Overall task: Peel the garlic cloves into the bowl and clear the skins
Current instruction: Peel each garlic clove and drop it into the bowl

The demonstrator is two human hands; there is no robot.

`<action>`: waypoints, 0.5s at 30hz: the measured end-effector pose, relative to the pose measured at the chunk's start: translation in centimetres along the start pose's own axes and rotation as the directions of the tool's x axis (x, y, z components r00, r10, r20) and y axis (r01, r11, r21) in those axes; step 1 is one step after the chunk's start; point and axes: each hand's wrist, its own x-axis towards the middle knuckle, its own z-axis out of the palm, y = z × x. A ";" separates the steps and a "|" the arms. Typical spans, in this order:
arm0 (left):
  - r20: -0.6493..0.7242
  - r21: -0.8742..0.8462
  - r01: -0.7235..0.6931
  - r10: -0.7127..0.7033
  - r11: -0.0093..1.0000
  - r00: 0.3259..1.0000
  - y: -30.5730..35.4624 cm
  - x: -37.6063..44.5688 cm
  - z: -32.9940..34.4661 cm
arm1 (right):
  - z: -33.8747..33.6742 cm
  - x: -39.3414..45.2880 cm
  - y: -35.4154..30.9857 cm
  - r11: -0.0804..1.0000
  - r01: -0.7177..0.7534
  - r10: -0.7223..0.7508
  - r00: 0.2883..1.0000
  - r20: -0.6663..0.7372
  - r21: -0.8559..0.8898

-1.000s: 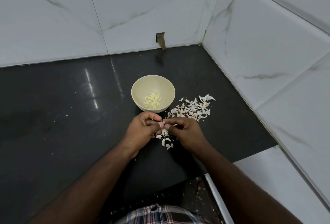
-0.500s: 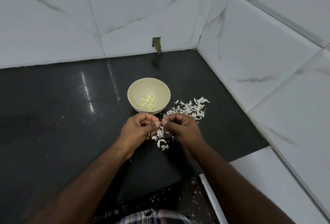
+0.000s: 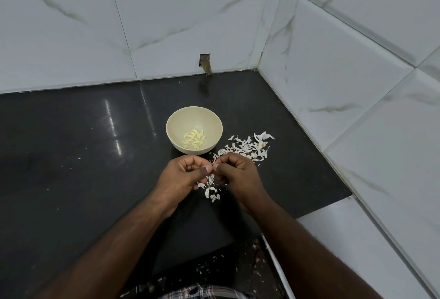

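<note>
A cream bowl stands on the black countertop with several peeled garlic cloves in its bottom. Just in front of the bowl, my left hand and my right hand meet fingertip to fingertip. Both pinch a small garlic clove, which is mostly hidden between the thumbs. A pile of white garlic skins lies to the right of the bowl, and more skins lie under my hands.
White marble-look tiled walls close the counter at the back and on the right. A small hole in the wall sits behind the bowl. The counter's front edge drops to a floor strewn with skin bits.
My hands stay together on the clove with only slight finger movement. The view has shifted a little, so bowl and hands sit slightly lower and further left in frame.
</note>
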 end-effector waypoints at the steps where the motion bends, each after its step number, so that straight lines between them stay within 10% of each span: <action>1: -0.006 -0.005 -0.002 0.002 1.000 1.000 0.0 0.0 0.0 | 0.0 -0.1 0.0 1.000 0.001 -0.001 1.000 0.007 0.001; 15: -0.004 0.043 -0.062 0.063 0.997 0.998 0.0 -0.5 -0.1 | 0.0 -0.8 -0.8 1.000 -0.025 0.025 0.999 -0.023 -0.017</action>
